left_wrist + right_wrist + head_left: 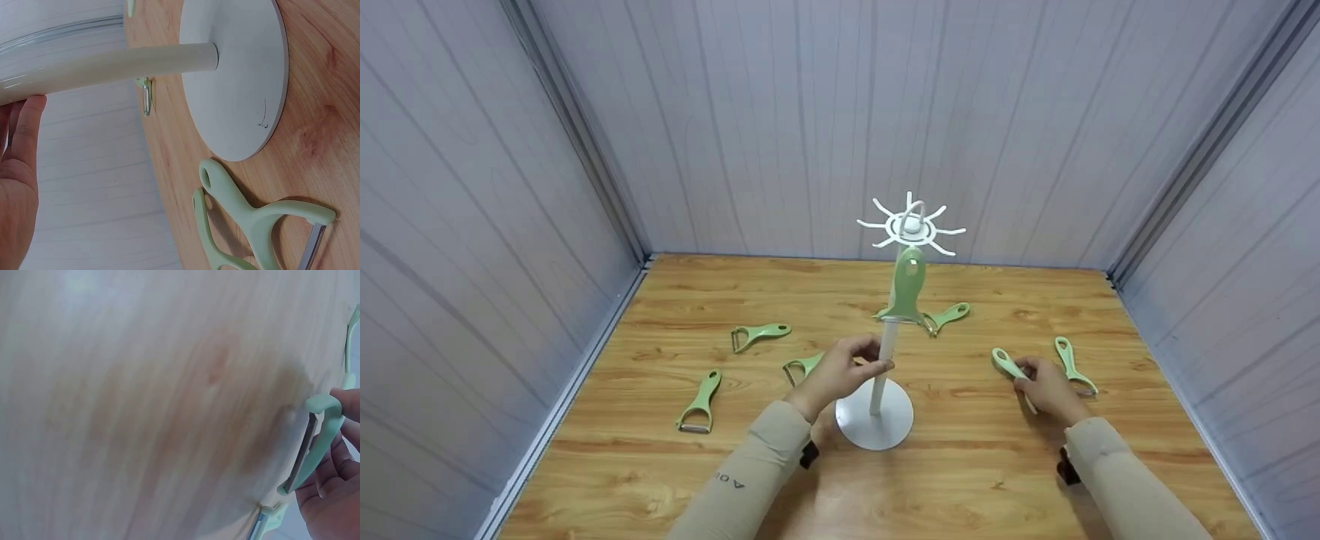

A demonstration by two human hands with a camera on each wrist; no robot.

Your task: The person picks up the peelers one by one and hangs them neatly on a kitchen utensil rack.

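A white stand with a round base [874, 433], an upright pole [888, 343] and a ring of hooks [934, 231] rises from the table. One green peeler [908, 289] hangs from a front hook, blade end down. My left hand [838, 371] grips the pole below that peeler, thumb and fingers about it; the left wrist view shows its fingertips against the pole [129, 63]. On the right, my right hand [1051, 391] pinches another green peeler [1006, 362] by its blade end, with its handle pointing away to the left. The right wrist view shows this peeler's blade frame [329, 430] between thumb and fingers.
More green peelers lie on the wooden table [960, 480]: two at left [763, 333] [703, 397], one partly behind my left hand [808, 364], one behind the stand [950, 318], one beside my right hand [1068, 361]. Pale panels [780, 135] enclose the back and sides.
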